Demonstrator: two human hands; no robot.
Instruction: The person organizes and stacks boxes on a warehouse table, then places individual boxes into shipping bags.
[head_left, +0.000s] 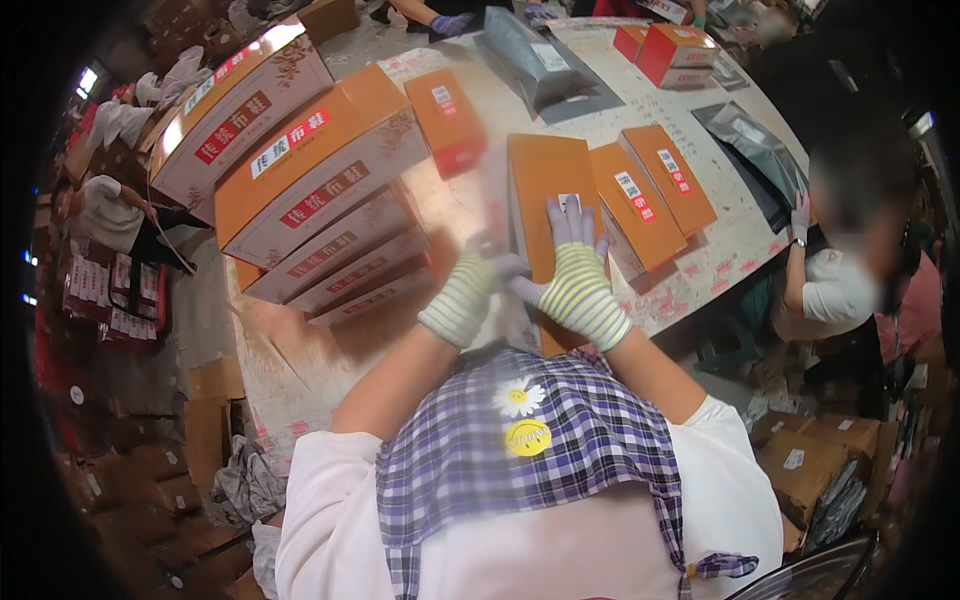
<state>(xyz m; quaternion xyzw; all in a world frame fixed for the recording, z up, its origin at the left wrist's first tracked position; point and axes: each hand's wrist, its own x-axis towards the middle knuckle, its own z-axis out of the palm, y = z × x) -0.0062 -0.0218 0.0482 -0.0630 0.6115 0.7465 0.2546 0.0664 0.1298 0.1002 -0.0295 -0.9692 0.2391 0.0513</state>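
An orange cardboard shoe box (551, 169) lies in front of me, its long side running away from my body. My right hand (581, 281), in a striped knit glove with grey fingers, rests flat on its lid with the fingers spread, partly covering a small white label (568, 202). Beside the box's left edge is my left hand (466, 289), gloved alike. Motion blur hides its fingertips, so I cannot tell whether they grip anything. A blurred pale strip (496, 187) runs along that same edge. Two smaller orange boxes (637, 206) (667, 180) with stickers lie just right.
Stacked shoe boxes (315, 165) rise on the left of the worktable (300, 390). Farther off are another orange box (442, 105), a grey plastic mailer (532, 64) and red-orange boxes (675, 56). At right, a co-worker's gloved hand (801, 214) touches a grey mailer (757, 146). Cartons (814, 457) stand at lower right.
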